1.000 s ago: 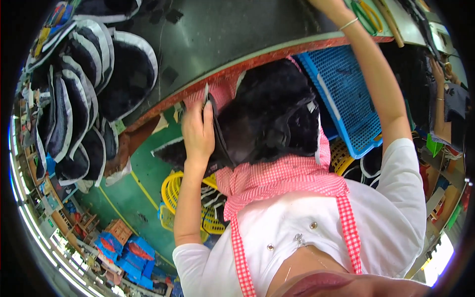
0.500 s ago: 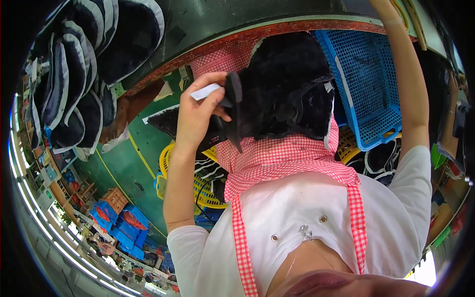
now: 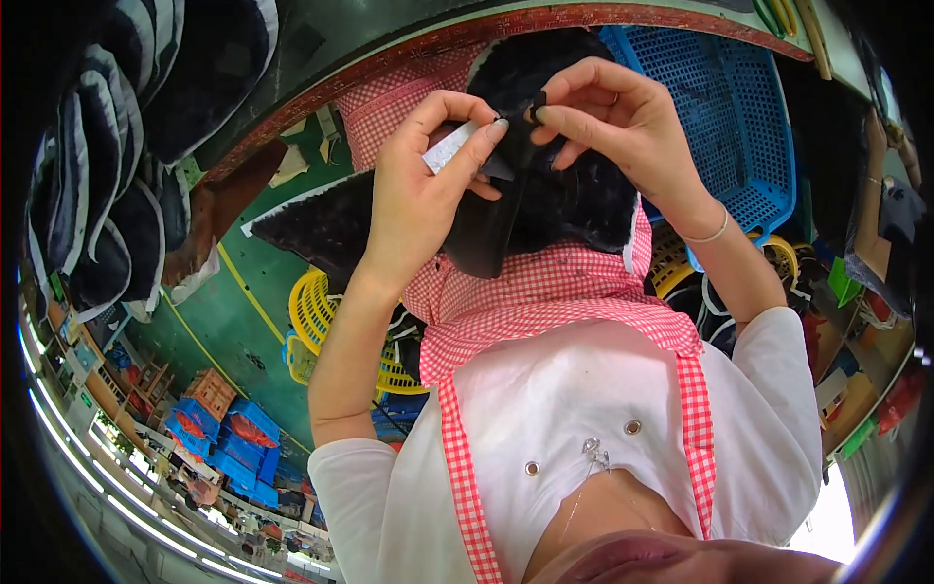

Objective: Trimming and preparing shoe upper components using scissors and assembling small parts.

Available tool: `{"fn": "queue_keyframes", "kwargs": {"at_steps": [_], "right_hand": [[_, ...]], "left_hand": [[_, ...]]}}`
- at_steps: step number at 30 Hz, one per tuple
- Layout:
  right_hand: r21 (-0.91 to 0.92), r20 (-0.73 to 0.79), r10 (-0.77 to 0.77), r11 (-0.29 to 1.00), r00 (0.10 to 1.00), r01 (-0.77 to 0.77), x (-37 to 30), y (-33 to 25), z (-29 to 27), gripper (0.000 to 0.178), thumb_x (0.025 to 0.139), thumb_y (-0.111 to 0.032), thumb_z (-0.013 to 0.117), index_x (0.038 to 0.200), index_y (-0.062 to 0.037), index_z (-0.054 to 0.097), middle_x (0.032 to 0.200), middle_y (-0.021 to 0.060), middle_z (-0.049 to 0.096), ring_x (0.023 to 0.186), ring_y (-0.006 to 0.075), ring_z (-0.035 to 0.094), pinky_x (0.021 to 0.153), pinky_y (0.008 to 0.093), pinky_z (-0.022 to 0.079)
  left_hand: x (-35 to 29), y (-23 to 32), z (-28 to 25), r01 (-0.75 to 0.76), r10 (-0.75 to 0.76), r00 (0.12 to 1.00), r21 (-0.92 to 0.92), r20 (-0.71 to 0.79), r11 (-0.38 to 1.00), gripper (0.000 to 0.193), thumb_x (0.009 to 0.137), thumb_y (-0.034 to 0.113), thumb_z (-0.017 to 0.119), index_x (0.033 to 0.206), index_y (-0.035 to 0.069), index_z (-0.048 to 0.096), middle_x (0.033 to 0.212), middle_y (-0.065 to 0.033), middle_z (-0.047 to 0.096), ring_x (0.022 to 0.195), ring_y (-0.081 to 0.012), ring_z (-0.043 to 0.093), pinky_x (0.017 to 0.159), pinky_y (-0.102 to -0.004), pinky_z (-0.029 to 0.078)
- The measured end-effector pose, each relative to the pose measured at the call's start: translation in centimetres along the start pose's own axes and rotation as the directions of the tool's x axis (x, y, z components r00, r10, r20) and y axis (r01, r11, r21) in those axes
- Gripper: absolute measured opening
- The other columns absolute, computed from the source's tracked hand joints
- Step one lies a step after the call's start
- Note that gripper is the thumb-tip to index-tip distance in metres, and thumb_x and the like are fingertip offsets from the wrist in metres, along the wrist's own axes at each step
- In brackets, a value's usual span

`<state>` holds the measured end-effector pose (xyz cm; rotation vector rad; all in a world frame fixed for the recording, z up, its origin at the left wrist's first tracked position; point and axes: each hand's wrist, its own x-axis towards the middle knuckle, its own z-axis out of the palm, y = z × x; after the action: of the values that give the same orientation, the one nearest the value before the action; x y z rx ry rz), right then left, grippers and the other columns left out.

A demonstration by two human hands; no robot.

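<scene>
My left hand (image 3: 418, 185) is closed on a flat, dark fabric piece (image 3: 484, 234), which hangs below its fingers. A small white slip (image 3: 449, 148) sticks out between the thumb and fingers of that hand. On the other side, my right hand (image 3: 628, 122) pinches the upper edge of the same fabric piece between thumb and fingertips. Beneath both hands, black plush fabric (image 3: 593, 209) with a pale edge lies over my lap, on a red checked apron (image 3: 555, 292). Another black plush piece (image 3: 316, 226) extends out to the left of my left wrist.
A worktable (image 3: 389, 29) with a red edge runs across the far side. Black plush pieces with white borders (image 3: 107, 165) hang at the left. A blue plastic basket (image 3: 739, 127) stands at the right, and yellow baskets (image 3: 309, 310) sit low beside my lap.
My right hand has come down from the far right table edge and now pinches the dark fabric piece. My left hand, still holding it, has shifted slightly right, and the whole view has shifted.
</scene>
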<state>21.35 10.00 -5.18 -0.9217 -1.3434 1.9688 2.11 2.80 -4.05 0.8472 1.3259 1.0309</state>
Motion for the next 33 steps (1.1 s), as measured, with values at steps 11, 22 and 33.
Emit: {"fn": "queue_keyframes", "kwargs": {"at_steps": [11,22,33], "right_hand": [[-0.256,-0.026,-0.029,0.966,0.999,0.021,-0.5,-1.2,1.2,0.014,0.085,-0.007,0.07,0.097,-0.0024,0.062,0.086,0.0018,0.067,0.074,0.0073,0.065,0.059,0.0195,0.054],[-0.679,0.178,-0.062,0.715,0.982,0.169,-2.7,-1.4,-9.9,0.016,0.09,-0.016,0.063,0.092,-0.0025,0.071,0.088,0.0072,0.069,0.076,0.0138,0.064,0.071,0.025,0.052],[-0.862,0.196,-0.245,0.419,0.949,0.286,-3.5,3.6,-11.1,0.015,0.086,-0.008,0.067,0.1,-0.0082,0.072,0.102,0.0068,0.07,0.097,0.0222,0.066,0.084,0.0317,0.055]], "left_hand": [[-0.1,-0.1,0.7,-0.044,0.044,0.999,0.001,0.009,0.999,0.012,0.092,0.012,0.062,0.1,0.003,0.059,0.089,-0.0001,0.06,0.077,-0.005,0.058,0.057,-0.0224,0.055],[0.5,-0.4,0.2,0.005,-0.008,1.0,0.148,0.022,0.989,0.011,0.095,0.012,0.057,0.1,0.004,0.051,0.082,0.0017,0.054,0.059,-0.0044,0.045,0.051,-0.02,0.036],[1.5,-0.7,0.8,-0.113,0.098,0.994,0.402,0.058,0.909,0.011,0.096,0.012,0.053,0.1,0.002,0.05,0.081,-0.0064,0.056,0.072,-0.0153,0.055,0.065,-0.0287,0.045]]}}
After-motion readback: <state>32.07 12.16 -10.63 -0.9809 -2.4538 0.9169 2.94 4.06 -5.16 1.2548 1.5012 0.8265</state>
